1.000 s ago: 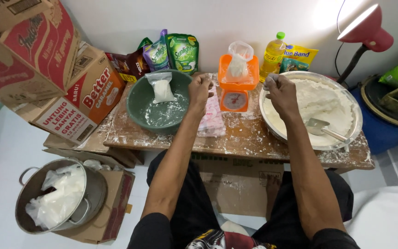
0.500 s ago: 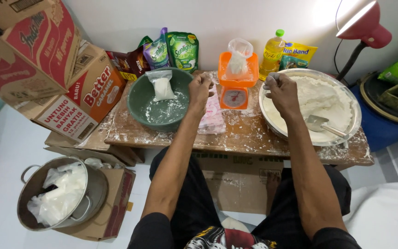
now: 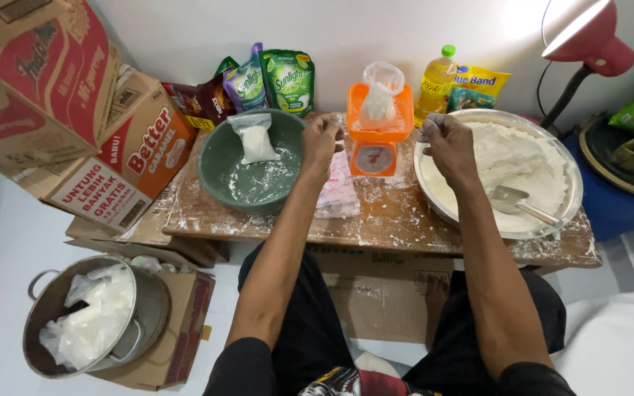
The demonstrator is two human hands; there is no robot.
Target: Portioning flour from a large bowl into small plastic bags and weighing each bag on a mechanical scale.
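An orange kitchen scale (image 3: 373, 150) stands at the back of a flour-dusted wooden table (image 3: 398, 220), with a clear plastic bag of white flour (image 3: 379, 103) on its pan. My left hand (image 3: 322, 143) is raised just left of the scale with its fingertips pinched together; I cannot tell whether anything is between them. My right hand (image 3: 445, 139) hovers just right of the scale, over the rim of a large metal tray of flour (image 3: 552, 220), its floury fingers curled. A metal scoop (image 3: 515, 202) lies in the tray. A green bowl (image 3: 218, 183) left of my left hand holds a filled flour bag (image 3: 256, 139).
Cardboard boxes (image 3: 75, 110) are stacked at the left. Soap pouches (image 3: 273, 77), an oil bottle (image 3: 436, 82) and a yellow packet (image 3: 478, 84) line the wall. A steel pot (image 3: 148, 315) with plastic bags sits on a box on the floor. A red lamp (image 3: 588, 51) stands at the right.
Both hands stay beside the scale and have lifted slightly toward the bag on it. Nothing else has moved.
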